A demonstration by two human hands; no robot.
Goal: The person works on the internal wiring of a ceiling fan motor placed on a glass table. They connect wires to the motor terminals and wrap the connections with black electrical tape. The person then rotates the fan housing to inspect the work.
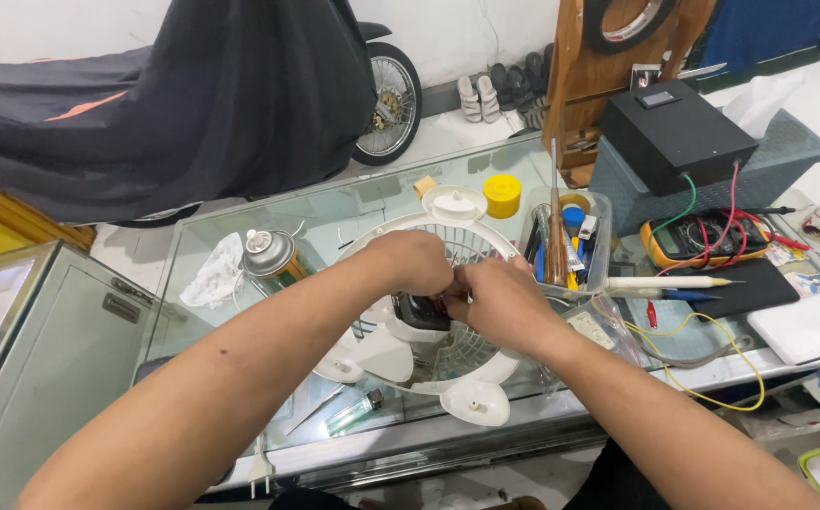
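Note:
A white plastic fan housing (471, 401) with a round grille lies flat on a glass counter (240, 212). A dark motor block (417, 311) sits at its middle. My left hand (417, 263) is closed over the top of the motor. My right hand (502, 297) grips it from the right side, fingers curled in and touching the left hand. What the fingertips pinch is hidden between the two hands.
A spray can (269, 253) and a crumpled white rag (212, 274) lie left of the fan. A clear tool bin (567, 241), yellow cap (502, 195), multimeter (703, 239) with leads, black box (674, 132) and a lighter (355, 412) surround it. A covered motorbike (193, 94) stands behind.

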